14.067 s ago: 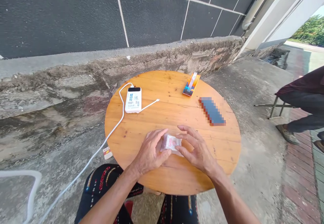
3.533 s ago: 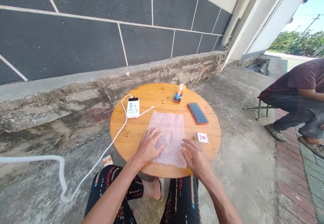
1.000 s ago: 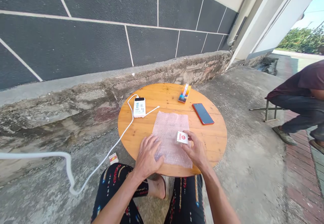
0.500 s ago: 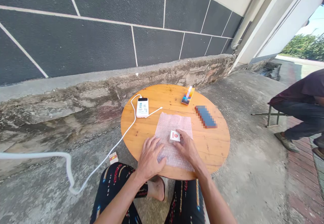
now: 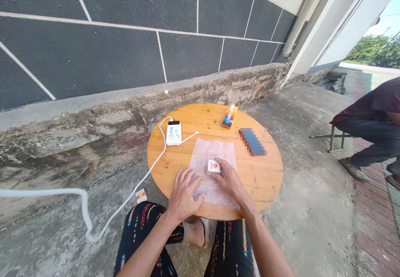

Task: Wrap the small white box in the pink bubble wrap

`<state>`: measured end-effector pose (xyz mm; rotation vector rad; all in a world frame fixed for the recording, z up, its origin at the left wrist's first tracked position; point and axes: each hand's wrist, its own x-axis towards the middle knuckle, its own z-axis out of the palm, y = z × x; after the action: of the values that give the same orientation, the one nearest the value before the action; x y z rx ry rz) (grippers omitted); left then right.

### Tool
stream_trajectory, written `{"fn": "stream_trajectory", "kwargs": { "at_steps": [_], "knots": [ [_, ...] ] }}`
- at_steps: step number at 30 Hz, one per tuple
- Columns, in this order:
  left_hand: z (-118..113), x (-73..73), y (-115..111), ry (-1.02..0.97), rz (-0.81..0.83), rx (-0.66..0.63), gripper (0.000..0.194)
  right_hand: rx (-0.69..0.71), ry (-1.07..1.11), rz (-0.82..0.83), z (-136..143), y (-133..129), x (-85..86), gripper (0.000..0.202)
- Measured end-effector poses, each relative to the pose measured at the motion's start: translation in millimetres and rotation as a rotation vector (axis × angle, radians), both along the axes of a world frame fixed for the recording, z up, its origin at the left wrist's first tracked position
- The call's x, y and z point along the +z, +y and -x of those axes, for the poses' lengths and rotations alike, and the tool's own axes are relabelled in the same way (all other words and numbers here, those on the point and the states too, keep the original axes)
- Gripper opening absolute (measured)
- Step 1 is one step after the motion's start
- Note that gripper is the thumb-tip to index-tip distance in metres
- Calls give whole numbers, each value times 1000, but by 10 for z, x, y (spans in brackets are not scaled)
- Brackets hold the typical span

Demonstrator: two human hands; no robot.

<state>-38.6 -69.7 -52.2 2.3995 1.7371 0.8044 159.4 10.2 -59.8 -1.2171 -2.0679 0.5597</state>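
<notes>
A small white box (image 5: 213, 166) with a red mark lies near the middle of a pinkish bubble wrap sheet (image 5: 215, 147) on the round wooden table. My right hand (image 5: 230, 180) is at the box's right side, its thumb and forefinger apart and curved around the near right corner; whether they touch it is hard to tell. My left hand (image 5: 186, 193) rests palm down over the sheet's lower left edge, fingers spread, with nothing in it.
On the table (image 5: 259, 181) are a white power bank (image 5: 173, 133) with cables at the left, an orange tape dispenser (image 5: 229, 116) at the back and a blurred phone (image 5: 253, 142) at the right. A seated person (image 5: 371, 118) is at the far right.
The view has shifted slightly, so the table and its items sit a little further left and up. Both hands keep nearly the same pose around the box and sheet.
</notes>
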Motion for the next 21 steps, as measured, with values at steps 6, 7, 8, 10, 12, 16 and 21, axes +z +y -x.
{"fn": "stream_trajectory", "kwargs": {
  "at_steps": [6,7,8,10,12,16,21],
  "knots": [
    [33,-8,-13,-80,-57,-15,39,-42,-10,-85,-222,-386,159,22],
    [41,-16,-16,-104,-80,-21,38,-39,-36,-81,-274,-497,179,15],
    [49,-27,-18,-127,-102,-27,35,-30,-71,-67,-316,-612,194,12],
    [64,-49,-18,-166,-136,-39,31,-10,-157,-59,-357,-826,213,11],
    [78,-68,-15,-194,-154,-50,27,-3,-245,-69,-337,-981,209,12],
    [94,-54,-38,-223,-164,-77,24,-15,-343,-111,-221,-1061,142,13],
    [34,37,-205,-211,-162,-105,27,-15,-339,-184,-143,-988,31,16]
  ]
}}
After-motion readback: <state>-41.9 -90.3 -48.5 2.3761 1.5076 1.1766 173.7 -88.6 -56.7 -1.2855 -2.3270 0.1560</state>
